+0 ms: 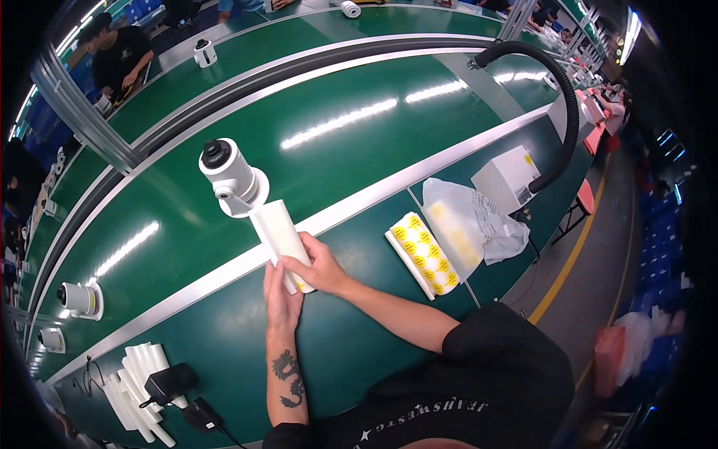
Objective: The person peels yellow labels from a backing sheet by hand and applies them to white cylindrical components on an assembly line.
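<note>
I hold a long white curved plastic cover [278,228] in both hands above the near edge of the bench. My left hand [282,303] supports its lower end from the left, with the fingers partly hidden behind it. My right hand [320,266] grips its right side, thumb across the front. A small yellow mark shows at the cover's bottom end. Just beyond the cover's upper end, a white cylindrical device [230,178] with a black top stands on the green conveyor [336,172].
Right of my hands lie a sheet of round yellow stickers [422,254] and a translucent plastic bag [479,224]. A white box [507,181] stands by a black flexible hose [572,112]. White curved strips [134,378] and black power adapters [170,383] lie at lower left. Another device [81,299] stands far left.
</note>
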Demonstrator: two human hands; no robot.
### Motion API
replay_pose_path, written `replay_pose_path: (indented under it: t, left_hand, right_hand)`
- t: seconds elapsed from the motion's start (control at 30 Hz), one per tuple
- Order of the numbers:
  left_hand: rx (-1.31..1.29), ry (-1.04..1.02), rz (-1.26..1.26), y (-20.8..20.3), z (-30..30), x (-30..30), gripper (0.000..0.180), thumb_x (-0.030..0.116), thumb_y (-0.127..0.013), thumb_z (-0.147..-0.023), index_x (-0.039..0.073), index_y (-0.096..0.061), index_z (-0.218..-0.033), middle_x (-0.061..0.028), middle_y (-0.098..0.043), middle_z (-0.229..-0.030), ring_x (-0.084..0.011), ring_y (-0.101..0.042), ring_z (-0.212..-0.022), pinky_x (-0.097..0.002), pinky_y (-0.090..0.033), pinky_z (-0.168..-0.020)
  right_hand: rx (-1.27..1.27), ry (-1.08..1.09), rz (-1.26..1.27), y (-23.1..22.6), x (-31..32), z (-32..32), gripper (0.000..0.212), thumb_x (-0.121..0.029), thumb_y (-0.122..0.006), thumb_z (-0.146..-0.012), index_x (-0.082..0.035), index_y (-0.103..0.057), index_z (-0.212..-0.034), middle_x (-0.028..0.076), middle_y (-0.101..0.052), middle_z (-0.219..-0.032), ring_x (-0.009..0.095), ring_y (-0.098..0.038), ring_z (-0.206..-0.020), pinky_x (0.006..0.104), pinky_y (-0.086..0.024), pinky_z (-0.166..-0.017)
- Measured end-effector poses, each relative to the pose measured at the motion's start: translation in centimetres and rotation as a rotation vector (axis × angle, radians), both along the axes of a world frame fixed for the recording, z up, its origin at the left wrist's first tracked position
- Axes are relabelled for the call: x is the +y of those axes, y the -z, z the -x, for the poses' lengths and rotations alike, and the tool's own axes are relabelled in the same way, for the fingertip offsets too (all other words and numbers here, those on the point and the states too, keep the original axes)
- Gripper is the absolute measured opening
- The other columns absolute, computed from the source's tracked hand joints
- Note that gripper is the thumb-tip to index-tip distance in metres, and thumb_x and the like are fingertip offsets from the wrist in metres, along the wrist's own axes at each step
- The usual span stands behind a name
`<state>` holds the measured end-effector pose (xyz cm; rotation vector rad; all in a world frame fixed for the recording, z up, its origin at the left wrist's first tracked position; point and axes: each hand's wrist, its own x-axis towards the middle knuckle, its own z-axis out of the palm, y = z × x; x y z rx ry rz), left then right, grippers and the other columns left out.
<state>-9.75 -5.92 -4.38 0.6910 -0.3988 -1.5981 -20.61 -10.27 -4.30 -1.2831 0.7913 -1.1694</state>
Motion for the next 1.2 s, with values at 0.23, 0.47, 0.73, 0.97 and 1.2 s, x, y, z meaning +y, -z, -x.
replay_pose_path:
  t: [0.23, 0.47, 0.73, 0.97, 1.2]
  left_hand:
    - [0.056, -0.019, -0.032, 0.0, -0.3, 0.3, 0.041, 0.025, -0.041, -0.098, 0.002, -0.035, -0.132, -0.013, -0.046, -0.128, -0.0241, -0.046, -0.12, -0.0394, -0.038, -0.101]
    - [0.062, 0.017, -0.055, 0.9, -0.3, -0.1, 0.042, 0.029, -0.037, -0.099, 0.0, -0.038, -0.13, -0.0132, -0.048, -0.127, -0.0237, -0.047, -0.119, -0.0389, -0.039, -0.101]
    - [0.044, 0.013, -0.063, 0.0, 0.0, 0.0, 0.044, 0.03, -0.037, -0.1, -0.003, -0.039, -0.129, -0.0147, -0.05, -0.125, -0.0242, -0.05, -0.116, -0.0386, -0.04, -0.099]
    - [0.014, 0.015, -0.073, -0.1, 0.0, 0.1, 0.046, 0.03, -0.039, -0.099, -0.004, -0.039, -0.129, -0.0151, -0.05, -0.124, -0.0248, -0.05, -0.116, -0.0389, -0.041, -0.099]
    - [-0.015, 0.061, -0.061, 0.2, -0.2, 0.1, 0.046, 0.032, -0.039, -0.099, -0.001, -0.039, -0.131, -0.0149, -0.049, -0.126, -0.0265, -0.049, -0.118, -0.0411, -0.039, -0.101]
  right_hand:
    - [0.061, 0.012, -0.004, -0.1, 0.4, 0.2, 0.042, -0.019, -0.065, -0.086, 0.003, -0.049, -0.118, 0.009, -0.059, -0.106, 0.013, -0.057, -0.096, 0.0279, -0.047, -0.08]
    - [0.058, 0.144, 0.088, 0.1, 1.1, 0.3, 0.043, -0.023, -0.064, -0.086, 0.003, -0.049, -0.117, 0.013, -0.062, -0.102, 0.016, -0.061, -0.089, 0.0306, -0.05, -0.075]
    - [-0.008, 0.016, -0.003, 0.1, 0.8, 0.7, 0.044, -0.019, -0.064, -0.087, 0.003, -0.046, -0.121, 0.01, -0.058, -0.108, 0.013, -0.056, -0.097, 0.0273, -0.047, -0.081]
    - [-0.027, -0.002, -0.024, 0.3, 0.7, 0.7, 0.043, -0.018, -0.065, -0.087, 0.003, -0.047, -0.12, 0.009, -0.058, -0.108, 0.012, -0.057, -0.096, 0.0271, -0.047, -0.081]
    - [0.011, 0.026, -0.001, 0.2, 0.5, 0.5, 0.041, -0.022, -0.067, -0.084, 0.002, -0.052, -0.113, 0.01, -0.062, -0.099, 0.014, -0.06, -0.087, 0.028, -0.049, -0.075]
